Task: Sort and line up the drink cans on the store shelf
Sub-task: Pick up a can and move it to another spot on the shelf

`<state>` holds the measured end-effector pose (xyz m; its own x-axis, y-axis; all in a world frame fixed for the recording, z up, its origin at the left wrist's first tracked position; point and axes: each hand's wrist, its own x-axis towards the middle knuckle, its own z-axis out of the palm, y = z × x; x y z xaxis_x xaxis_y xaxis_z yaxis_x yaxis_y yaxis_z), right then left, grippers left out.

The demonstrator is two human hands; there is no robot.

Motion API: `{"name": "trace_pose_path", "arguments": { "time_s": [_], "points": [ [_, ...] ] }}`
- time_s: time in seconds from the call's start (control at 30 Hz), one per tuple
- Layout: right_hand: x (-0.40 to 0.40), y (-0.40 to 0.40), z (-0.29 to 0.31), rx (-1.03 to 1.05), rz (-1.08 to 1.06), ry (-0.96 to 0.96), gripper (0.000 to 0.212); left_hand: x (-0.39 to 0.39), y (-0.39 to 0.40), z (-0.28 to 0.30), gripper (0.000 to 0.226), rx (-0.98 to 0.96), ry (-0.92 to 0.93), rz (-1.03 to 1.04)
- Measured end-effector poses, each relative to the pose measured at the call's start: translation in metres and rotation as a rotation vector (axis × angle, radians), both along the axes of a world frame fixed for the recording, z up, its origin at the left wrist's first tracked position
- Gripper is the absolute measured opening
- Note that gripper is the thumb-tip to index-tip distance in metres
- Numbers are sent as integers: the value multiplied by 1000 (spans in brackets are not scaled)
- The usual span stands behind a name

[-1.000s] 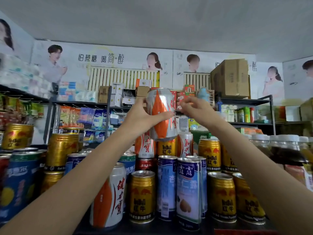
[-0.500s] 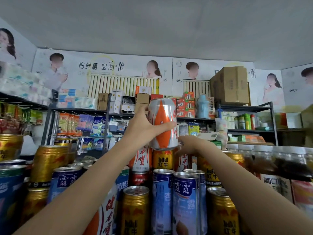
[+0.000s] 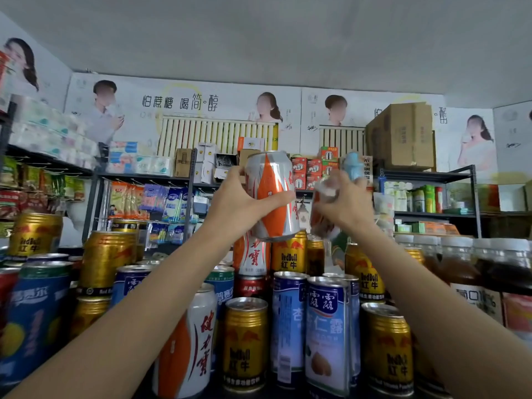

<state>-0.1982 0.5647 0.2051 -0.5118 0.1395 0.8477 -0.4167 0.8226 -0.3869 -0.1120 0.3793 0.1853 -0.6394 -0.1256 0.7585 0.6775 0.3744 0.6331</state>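
Note:
My left hand (image 3: 240, 200) grips a silver and orange can (image 3: 272, 194) and holds it up above the stacked cans. My right hand (image 3: 344, 204) is raised beside it and grips a second silver and orange can (image 3: 324, 207), which is blurred by motion. Below them another can of the same kind (image 3: 253, 254) stands on the upper tier next to a gold Red Bull can (image 3: 289, 256). In front stand a large silver and orange can (image 3: 187, 352), gold Red Bull cans (image 3: 244, 344) and tall blue cans (image 3: 325, 332).
More gold cans (image 3: 105, 260) and blue cans (image 3: 31, 318) crowd the left. Jars with white lids (image 3: 457, 260) stand on the right. Behind are dark metal shelves (image 3: 426, 175) with boxes and packets, and a cardboard box (image 3: 401, 136) on top.
My right hand went down among the cans and has come back up holding a second silver and orange can. The left hand keeps its can raised.

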Motion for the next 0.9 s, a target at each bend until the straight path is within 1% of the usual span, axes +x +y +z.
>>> {"name": "trace_pose_path", "arguments": {
  "time_s": [0.03,0.07,0.1,0.13,0.2,0.23,0.27,0.37,0.4,0.47,0.5,0.6,0.67,0.73,0.8,0.83,0.9],
  "points": [
    [14,-2,6,-93,45,97,63,3,-3,0,84,13,0,-5],
    [31,-5,12,-206,135,166,63,7,-7,0,83,28,2,-12],
    [46,-8,17,-348,276,205,63,11,-12,0,82,46,11,-19],
    [65,-13,20,-519,460,217,62,16,-18,1,81,65,24,-23],
    [94,-27,21,-854,858,132,57,26,-31,2,79,104,41,-31],
    [105,-37,20,-936,997,83,53,32,-39,3,77,126,40,-40],
    [112,-49,17,-944,1074,36,52,38,-46,3,76,146,39,-53],
    [132,-95,4,-855,1206,-40,63,54,-74,1,75,149,53,-49],
    [139,-110,-3,-851,1247,-62,60,61,-84,-2,77,140,57,-42],
    [147,-136,-21,-886,1325,-126,45,75,-107,-12,79,126,55,-28],
    [150,-145,-31,-914,1357,-155,40,81,-118,-17,79,122,51,-14],
    [163,-176,-61,-1067,1460,-208,38,103,-156,-38,83,65,18,53],
    [171,-197,-78,-1111,1445,-216,37,110,-176,-51,80,20,-25,74],
    [175,-214,-96,-1059,1265,-213,40,111,-191,-67,76,-17,-83,113],
    [174,-228,-115,-917,1036,-175,37,108,-203,-84,81,-78,-129,196],
    [175,-235,-127,-829,953,-129,39,107,-206,-93,85,-112,-150,237],
    [177,-247,-149,-644,769,22,44,102,-209,-112,85,-142,-171,274]
  ]
}}
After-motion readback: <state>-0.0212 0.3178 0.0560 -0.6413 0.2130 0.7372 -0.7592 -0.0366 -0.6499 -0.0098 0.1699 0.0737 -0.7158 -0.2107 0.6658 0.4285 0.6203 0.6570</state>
